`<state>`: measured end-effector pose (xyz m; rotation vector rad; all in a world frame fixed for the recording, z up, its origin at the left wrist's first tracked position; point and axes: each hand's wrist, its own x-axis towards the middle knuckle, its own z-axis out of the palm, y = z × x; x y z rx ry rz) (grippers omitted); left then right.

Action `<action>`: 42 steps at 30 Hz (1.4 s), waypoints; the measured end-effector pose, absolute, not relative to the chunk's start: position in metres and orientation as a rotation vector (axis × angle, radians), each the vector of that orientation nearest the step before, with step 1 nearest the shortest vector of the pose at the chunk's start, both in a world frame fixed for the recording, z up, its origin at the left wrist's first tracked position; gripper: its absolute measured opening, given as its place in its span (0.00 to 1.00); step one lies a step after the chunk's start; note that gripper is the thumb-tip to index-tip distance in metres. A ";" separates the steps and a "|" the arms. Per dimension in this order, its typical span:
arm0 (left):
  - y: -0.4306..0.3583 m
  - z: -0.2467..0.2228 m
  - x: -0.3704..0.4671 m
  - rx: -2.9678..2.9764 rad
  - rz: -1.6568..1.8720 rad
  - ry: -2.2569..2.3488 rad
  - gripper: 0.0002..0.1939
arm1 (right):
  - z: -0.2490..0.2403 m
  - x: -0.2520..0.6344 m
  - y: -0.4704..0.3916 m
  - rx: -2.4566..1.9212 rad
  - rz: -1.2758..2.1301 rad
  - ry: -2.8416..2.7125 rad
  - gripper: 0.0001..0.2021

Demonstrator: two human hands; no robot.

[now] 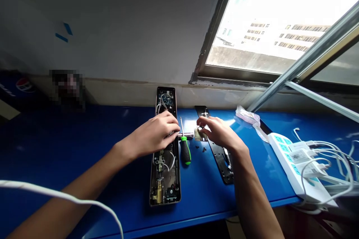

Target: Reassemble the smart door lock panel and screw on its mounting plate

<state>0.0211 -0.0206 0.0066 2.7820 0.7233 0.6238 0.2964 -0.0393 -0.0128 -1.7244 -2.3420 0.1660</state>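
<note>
A long open door lock housing (165, 175), with wiring, a circuit board and brass-coloured parts inside, lies lengthwise on the blue table. My left hand (161, 130) reaches over its middle, fingers curled down; whatever they grip is hidden beneath them. My right hand (215, 130) is closed, thumb and fingers bent together at a small pale plate (200, 135), and I cannot make out what is between them. Under that wrist runs a long black panel (221, 162). Between the hands lies a screwdriver (185, 151) with a black and green handle.
Several small black screws (204, 149) lie near the screwdriver. A clear plastic bag (248, 115) sits at the back right. A white power strip (288, 160) full of plugs and cables stands on the right. A white cable (70, 198) crosses my left forearm.
</note>
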 end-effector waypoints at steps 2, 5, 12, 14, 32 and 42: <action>-0.023 -0.002 0.028 2.820 0.631 0.661 0.09 | -0.017 0.301 -0.037 -1.789 0.164 -2.367 0.12; -0.025 -0.014 0.037 2.872 0.607 0.625 0.11 | -0.025 0.304 -0.032 -1.836 0.170 -2.396 0.13; -0.029 -0.024 0.044 2.939 0.529 0.607 0.11 | -0.038 0.302 -0.029 -1.825 0.225 -2.405 0.10; -0.028 -0.024 0.043 2.945 0.539 0.604 0.11 | -0.035 0.297 -0.034 -1.806 0.235 -2.383 0.12; -0.033 -0.010 0.055 2.928 0.734 0.600 0.09 | -0.017 0.285 -0.066 -1.601 0.404 -1.669 0.08; -0.034 -0.040 0.116 3.170 0.155 0.558 0.11 | -0.015 0.302 -0.068 -1.140 0.081 -1.223 0.14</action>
